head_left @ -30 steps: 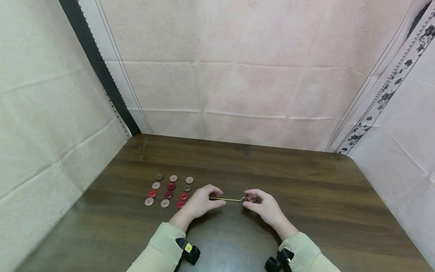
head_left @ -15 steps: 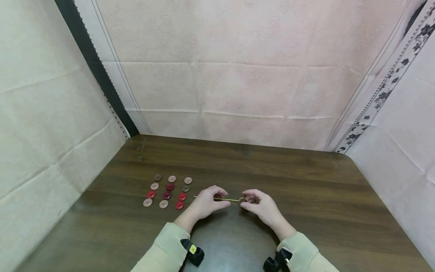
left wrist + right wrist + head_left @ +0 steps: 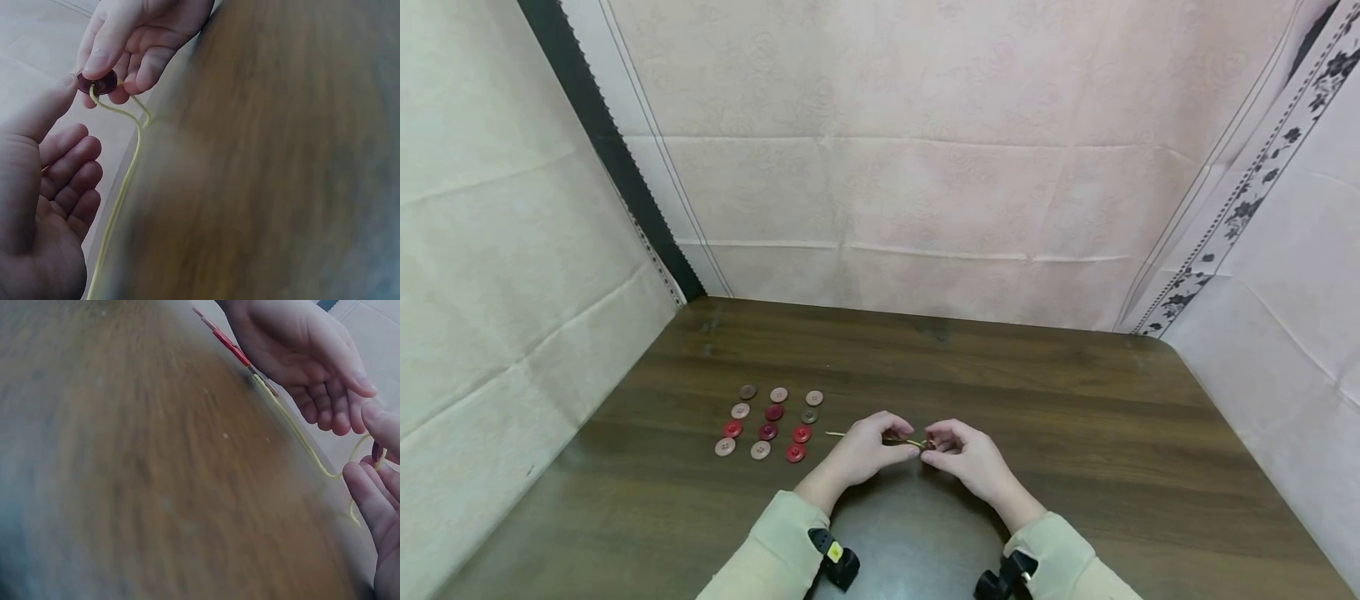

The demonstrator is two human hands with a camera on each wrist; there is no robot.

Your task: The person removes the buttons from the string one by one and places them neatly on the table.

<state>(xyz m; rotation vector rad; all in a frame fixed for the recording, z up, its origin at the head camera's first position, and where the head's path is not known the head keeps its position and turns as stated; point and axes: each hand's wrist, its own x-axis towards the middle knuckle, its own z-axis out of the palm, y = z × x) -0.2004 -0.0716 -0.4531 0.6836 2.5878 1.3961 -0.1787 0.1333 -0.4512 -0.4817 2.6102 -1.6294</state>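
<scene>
A dark red button [image 3: 106, 83] is pinched between the thumb and fingers of my right hand [image 3: 970, 460]. Thin yellow cord [image 3: 120, 194] comes through the button and bends around below it; its short tail shows in the right wrist view. My left hand [image 3: 867, 452] is close against the right one in the head view. In the left wrist view its thumb [image 3: 44, 103] reaches the button's edge, while the other fingers are relaxed and loosely bent. The long part of the cord passes beneath the left hand, toward the loose buttons [image 3: 231, 347], seen edge-on in the right wrist view.
Several loose buttons lie in rows left of the hands, among them a red button [image 3: 795, 453], a pale pink button [image 3: 725, 447] and a grey button [image 3: 808, 416]. Brown wooden tabletop [image 3: 1037, 383] surrounds them. Pale cloth [image 3: 887, 200] hangs behind and at both sides.
My left hand has moved right, up to my right hand, which has shifted slightly left. The cord stretch between them has shortened, and its far end now shows left of the left hand.
</scene>
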